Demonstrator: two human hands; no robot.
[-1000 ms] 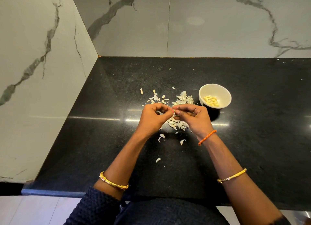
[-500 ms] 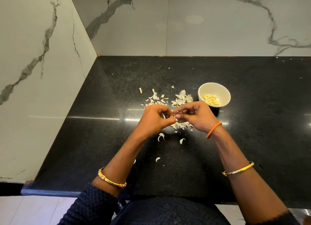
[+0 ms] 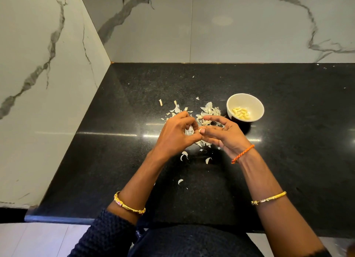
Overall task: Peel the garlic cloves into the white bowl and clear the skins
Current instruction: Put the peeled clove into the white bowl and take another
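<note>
1. While we looked down at the black surface [image 3: 288,160], our left hand [image 3: 174,135] and right hand [image 3: 224,135] met above the middle of it, fingertips touching.
2. Our left hand was curled, its thumb and forefinger pinching a small garlic clove [image 3: 201,130] at the point where the two hands joined.
3. Our right hand lay palm-up with fingers loosely bent; its thumb and fingers closed on the same clove from the 3 o'clock side.
4. The white bowl [image 3: 257,105] stood at 2 o'clock from the hands, near them but apart, with peeled cloves [image 3: 241,113] gathered in its bottom.
5. Garlic skins [image 3: 209,109] lay scattered on the surface from 10 to 1 o'clock beyond the hands, beneath them, and a few curled pieces at 6 o'clock.
6. An orange thread [image 3: 243,154] circled our right wrist; gold bangles [image 3: 129,205] sat on both forearms.
</note>
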